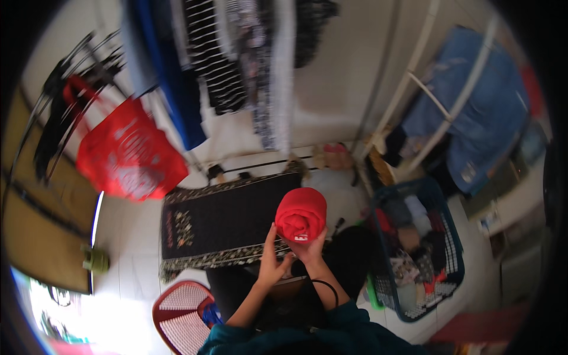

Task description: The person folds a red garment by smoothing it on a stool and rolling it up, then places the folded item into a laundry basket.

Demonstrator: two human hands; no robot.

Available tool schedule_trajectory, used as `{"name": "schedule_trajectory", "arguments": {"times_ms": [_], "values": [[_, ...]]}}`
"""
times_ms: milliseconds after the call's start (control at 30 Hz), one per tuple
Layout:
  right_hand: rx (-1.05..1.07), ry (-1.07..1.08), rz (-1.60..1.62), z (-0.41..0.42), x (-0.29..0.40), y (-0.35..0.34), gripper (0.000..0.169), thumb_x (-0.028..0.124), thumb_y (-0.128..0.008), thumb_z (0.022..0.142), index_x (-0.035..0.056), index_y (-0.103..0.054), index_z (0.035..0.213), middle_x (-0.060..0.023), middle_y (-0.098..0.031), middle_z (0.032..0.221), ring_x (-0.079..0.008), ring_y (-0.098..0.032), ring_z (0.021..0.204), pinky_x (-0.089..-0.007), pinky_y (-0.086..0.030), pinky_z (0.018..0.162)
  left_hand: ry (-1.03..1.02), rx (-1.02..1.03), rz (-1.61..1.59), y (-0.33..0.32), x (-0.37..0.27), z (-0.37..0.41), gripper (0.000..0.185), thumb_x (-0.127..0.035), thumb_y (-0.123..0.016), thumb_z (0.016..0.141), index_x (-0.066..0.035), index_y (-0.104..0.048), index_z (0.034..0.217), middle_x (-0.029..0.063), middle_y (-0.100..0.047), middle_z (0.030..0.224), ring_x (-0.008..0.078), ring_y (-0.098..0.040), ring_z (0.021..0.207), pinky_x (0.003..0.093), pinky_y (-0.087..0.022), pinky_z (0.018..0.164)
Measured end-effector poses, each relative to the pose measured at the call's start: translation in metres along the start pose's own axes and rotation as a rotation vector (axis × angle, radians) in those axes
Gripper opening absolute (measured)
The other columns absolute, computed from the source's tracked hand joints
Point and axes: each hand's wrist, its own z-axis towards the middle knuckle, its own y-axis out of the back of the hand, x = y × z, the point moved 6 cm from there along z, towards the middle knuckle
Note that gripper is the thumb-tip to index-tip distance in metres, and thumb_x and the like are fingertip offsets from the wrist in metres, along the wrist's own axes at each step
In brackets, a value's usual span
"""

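A rolled-up red cloth [301,214] with a bit of white lettering is held up between my two hands, above the edge of a dark floral-bordered mat [230,217]. My left hand [271,262] touches the roll's left side with its fingertips, the thumb spread away from it. Under the roll's lower right side, my right hand [310,248] supports it, its fingers partly hidden by the cloth.
A blue plastic laundry basket [380,275] of clothes stands at the right, a red-and-white basket [184,295] at lower left. Clothes [217,66] hang overhead; a red bag [133,155] hangs from a rack at left. A green gas cylinder [96,259] stands near the door.
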Motion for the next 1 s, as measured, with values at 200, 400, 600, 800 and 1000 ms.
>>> {"name": "schedule_trajectory", "arguments": {"times_ms": [200,400,600,800,1000], "values": [[-0.169,0.455,0.006,-0.034,0.134,0.047,0.071,0.060,-0.052,0.083,0.0144,-0.042,0.136,-0.0096,-0.045,0.138,-0.0303,-0.044,0.126,-0.0516,-0.037,0.104,0.039,0.209,0.251,-0.028,0.048,-0.012,0.063,-0.005,-0.064,0.077,-0.001,-0.040,0.135,0.0199,-0.041,0.139,0.0368,-0.036,0.131,0.0427,-0.030,0.107],[-0.396,0.844,-0.149,-0.145,0.266,0.081,0.074,0.058,-0.056,0.083,0.0124,-0.036,0.138,-0.0106,-0.045,0.137,-0.0302,-0.046,0.125,-0.0506,-0.039,0.102,0.133,0.363,0.451,-0.036,0.105,-0.030,0.069,-0.011,-0.065,0.075,-0.008,-0.038,0.138,0.0159,-0.031,0.147,0.0354,-0.025,0.138,0.0518,-0.018,0.112],[-0.821,1.001,-0.516,-0.244,0.325,0.110,0.076,0.049,-0.065,0.081,0.0107,-0.031,0.137,-0.0139,-0.046,0.133,-0.0294,-0.050,0.119,-0.0482,-0.042,0.098,0.153,0.483,0.654,-0.050,0.119,-0.044,0.086,-0.019,-0.069,0.070,-0.003,-0.027,0.144,0.0199,-0.017,0.152,0.0377,-0.011,0.142,0.0528,-0.007,0.113],[-1.412,0.825,-1.269,-0.218,0.306,0.163,0.094,0.049,-0.078,0.069,-0.0026,-0.028,0.129,-0.0261,-0.047,0.124,-0.0388,-0.053,0.110,-0.0374,-0.044,0.095,0.103,0.568,0.835,-0.064,0.123,-0.050,0.105,-0.026,-0.074,0.063,0.003,-0.016,0.146,0.0277,-0.008,0.152,0.0438,-0.002,0.141,0.0580,-0.002,0.111],[-1.529,0.456,-1.620,-0.185,0.338,0.222,0.104,0.050,-0.083,0.062,-0.0124,-0.025,0.123,-0.0314,-0.052,0.116,-0.0363,-0.055,0.109,-0.0398,-0.044,0.094,0.126,0.612,0.905,-0.062,0.130,-0.053,0.107,-0.033,-0.076,0.066,0.003,-0.014,0.146,0.0277,-0.004,0.152,0.0437,0.000,0.141,0.0590,0.000,0.111]]}}
